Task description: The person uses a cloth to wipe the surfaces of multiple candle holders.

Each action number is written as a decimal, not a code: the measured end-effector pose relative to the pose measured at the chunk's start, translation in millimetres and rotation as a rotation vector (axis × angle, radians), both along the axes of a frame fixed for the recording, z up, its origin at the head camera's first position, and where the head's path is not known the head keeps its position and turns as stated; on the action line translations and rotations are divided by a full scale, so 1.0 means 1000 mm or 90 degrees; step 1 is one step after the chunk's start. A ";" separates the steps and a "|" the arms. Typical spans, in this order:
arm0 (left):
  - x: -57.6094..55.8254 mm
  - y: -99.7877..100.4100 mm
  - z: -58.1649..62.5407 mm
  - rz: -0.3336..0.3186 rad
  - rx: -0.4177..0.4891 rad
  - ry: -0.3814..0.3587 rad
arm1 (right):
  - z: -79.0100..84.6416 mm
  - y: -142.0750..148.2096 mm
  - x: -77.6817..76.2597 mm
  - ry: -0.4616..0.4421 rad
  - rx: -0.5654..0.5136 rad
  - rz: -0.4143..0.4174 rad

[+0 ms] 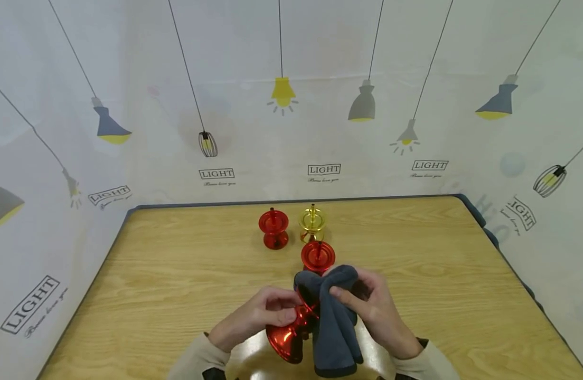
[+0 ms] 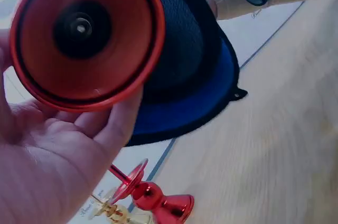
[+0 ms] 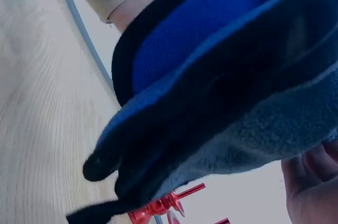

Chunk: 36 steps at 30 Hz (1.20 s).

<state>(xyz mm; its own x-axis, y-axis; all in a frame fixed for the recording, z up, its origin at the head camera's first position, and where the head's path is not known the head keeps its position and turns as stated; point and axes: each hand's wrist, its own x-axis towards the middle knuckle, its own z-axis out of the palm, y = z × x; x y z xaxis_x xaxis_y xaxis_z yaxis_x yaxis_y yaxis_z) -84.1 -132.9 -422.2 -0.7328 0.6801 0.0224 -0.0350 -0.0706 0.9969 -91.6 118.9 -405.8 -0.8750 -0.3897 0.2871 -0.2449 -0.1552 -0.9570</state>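
My left hand grips a shiny red candle holder by its waist, tilted with the flared base toward me. In the left wrist view the round hollow underside of that candle holder faces the camera. My right hand pinches a folded blue-grey cloth with a dark edge, thumb on its front. The cloth laps over the holder's dish end and hides its spike. Bright blue cloth lining shows in the right wrist view.
Just beyond the hands stands an upright red candle holder. Farther back are another red candle holder and a gold one. The wooden table meets a white curtain printed with lamps behind and at both sides.
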 end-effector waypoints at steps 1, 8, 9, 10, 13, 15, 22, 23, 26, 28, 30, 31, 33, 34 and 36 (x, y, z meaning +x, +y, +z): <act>0.000 0.000 0.000 -0.001 0.004 0.003 | 0.001 0.000 0.000 0.005 -0.001 0.000; 0.015 0.016 0.007 0.220 -0.171 0.416 | 0.006 -0.007 0.003 -0.075 0.012 -0.126; 0.017 0.019 0.008 0.263 -0.218 0.499 | 0.006 -0.008 0.003 -0.089 0.012 -0.147; 0.019 0.022 0.008 0.303 -0.262 0.570 | 0.006 -0.010 0.004 -0.101 0.010 -0.165; 0.023 0.028 0.007 0.382 -0.350 0.682 | 0.006 -0.014 0.004 -0.110 0.005 -0.194; 0.024 0.029 0.006 0.406 -0.361 0.698 | 0.006 -0.014 0.004 -0.101 0.008 -0.189; 0.020 0.019 0.008 0.231 -0.163 0.352 | 0.004 -0.004 0.001 -0.036 0.024 -0.078; 0.018 0.016 0.009 0.192 -0.127 0.279 | 0.004 -0.003 0.001 -0.028 0.019 -0.059; 0.012 0.010 0.009 0.085 -0.041 0.120 | 0.003 0.000 0.000 -0.016 0.001 -0.012; 0.010 0.008 0.008 0.042 0.000 0.085 | 0.003 0.000 0.000 -0.017 0.000 -0.002; 0.010 0.009 0.006 0.058 0.005 0.122 | 0.003 0.000 0.000 -0.013 0.013 -0.014; 0.011 0.011 0.004 0.090 -0.010 0.175 | 0.003 0.000 0.000 -0.014 0.023 -0.027; 0.012 0.014 0.002 0.175 -0.057 0.309 | 0.003 0.001 0.001 -0.029 0.040 -0.061; 0.014 0.017 0.001 0.220 -0.088 0.372 | 0.004 0.000 0.001 -0.039 0.045 -0.080; 0.017 0.022 0.001 0.298 -0.162 0.457 | 0.005 0.000 0.001 -0.070 0.050 -0.114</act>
<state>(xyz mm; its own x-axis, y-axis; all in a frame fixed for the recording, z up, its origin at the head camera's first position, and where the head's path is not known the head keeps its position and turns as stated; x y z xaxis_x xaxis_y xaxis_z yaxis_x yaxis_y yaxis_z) -66.7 -110.8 -421.4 -0.8040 0.3622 0.4715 0.5804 0.3059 0.7547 -90.1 118.4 -400.9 -0.9568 -0.2422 0.1609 -0.1551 -0.0432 -0.9870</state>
